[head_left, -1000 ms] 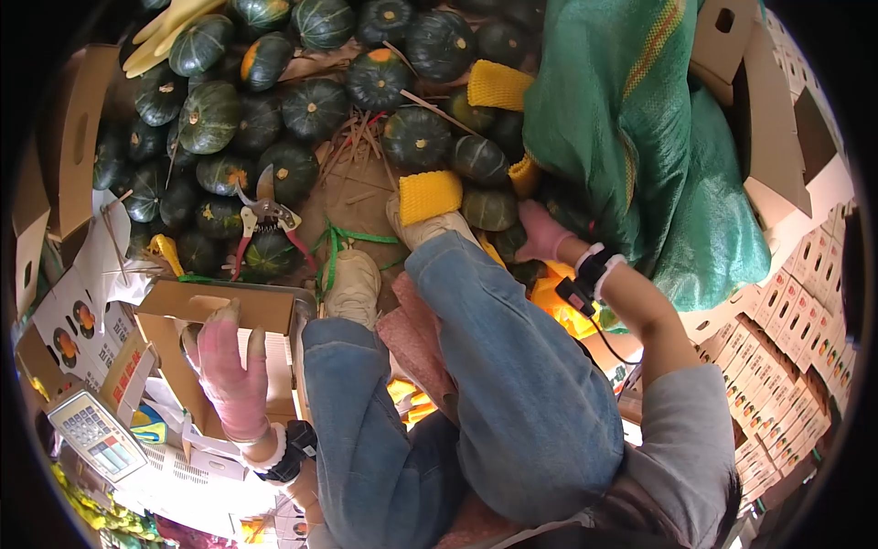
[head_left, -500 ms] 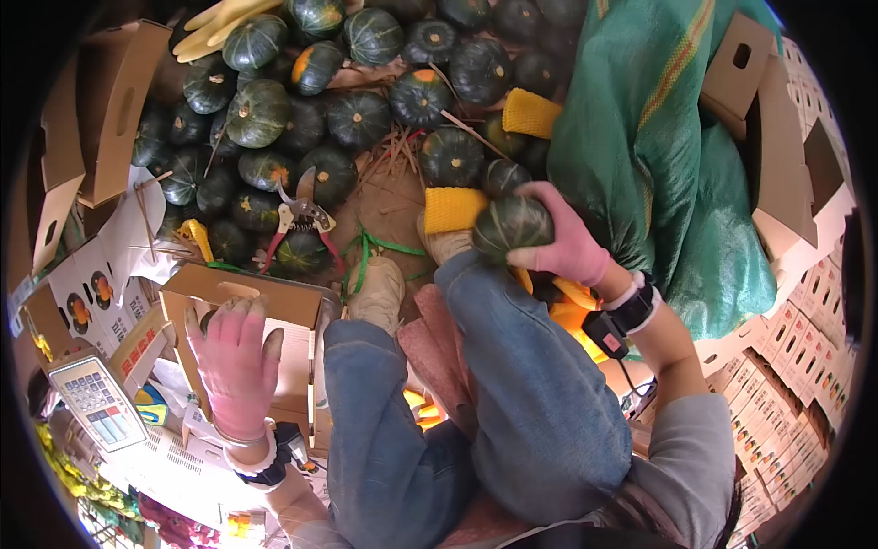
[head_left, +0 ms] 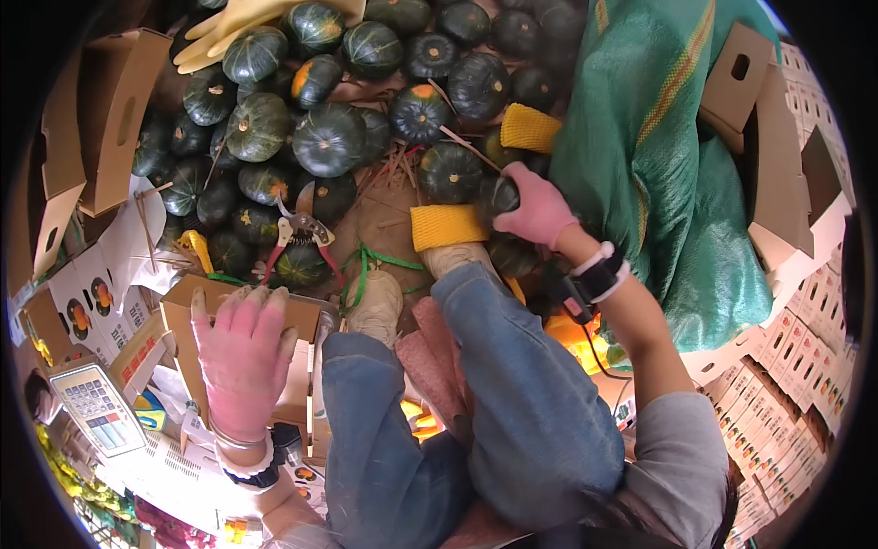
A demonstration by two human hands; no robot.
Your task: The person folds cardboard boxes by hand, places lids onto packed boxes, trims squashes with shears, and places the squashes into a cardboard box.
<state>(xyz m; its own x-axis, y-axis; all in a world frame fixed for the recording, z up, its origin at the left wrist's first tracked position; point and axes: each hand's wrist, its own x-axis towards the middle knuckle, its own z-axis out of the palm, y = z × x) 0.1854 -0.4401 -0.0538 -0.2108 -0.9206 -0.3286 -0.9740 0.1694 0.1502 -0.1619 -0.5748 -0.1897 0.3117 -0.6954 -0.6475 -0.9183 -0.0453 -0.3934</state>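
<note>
My right hand [head_left: 538, 209], in a pink glove, grips a small dark green pumpkin [head_left: 497, 198] above my right shoe. Next to it lie a yellow foam net sleeve [head_left: 448, 226] and another dark pumpkin [head_left: 512, 255], partly hidden below the wrist. My left hand [head_left: 242, 357], in a pink glove with dirty fingertips, rests with fingers spread over an open cardboard box [head_left: 297, 316] and holds nothing visible. Red-handled pruning shears [head_left: 304, 229] lie on the pumpkins beyond that box.
Many dark green pumpkins [head_left: 256, 126] cover the floor ahead. A large green woven sack [head_left: 672, 183] stands at right, with cardboard cartons [head_left: 777, 165] beyond it. At left are a scale's keypad panel [head_left: 96, 409] and more cardboard boxes [head_left: 123, 119]. Green strapping [head_left: 364, 265] lies by my left shoe.
My right hand has let go of the striped pumpkin and moved up and left to grip a smaller one. A large pumpkin now lies on the pile's middle. My left hand has shifted slightly.
</note>
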